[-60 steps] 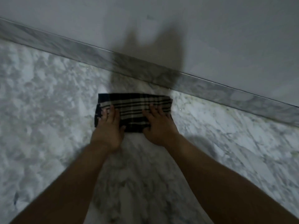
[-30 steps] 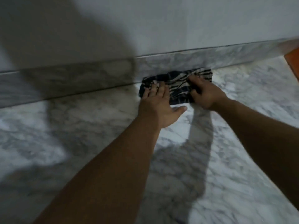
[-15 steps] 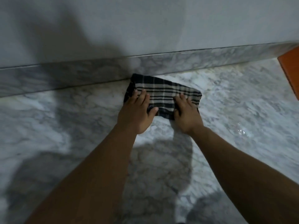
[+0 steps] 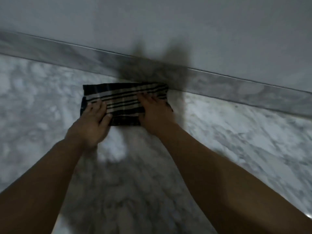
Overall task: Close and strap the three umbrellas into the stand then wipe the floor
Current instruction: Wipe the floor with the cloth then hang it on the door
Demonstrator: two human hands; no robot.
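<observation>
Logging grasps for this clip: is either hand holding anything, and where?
Nothing gripped: left hand and right hand press flat on the striped cloth's near ends.

a pale grey wall fills the top of the view — plain and smooth. along its foot runs a marble skirting strip, grey-veined, slanting down to the right. a dark blurred shadow lies across the strip and the lower wall.
</observation>
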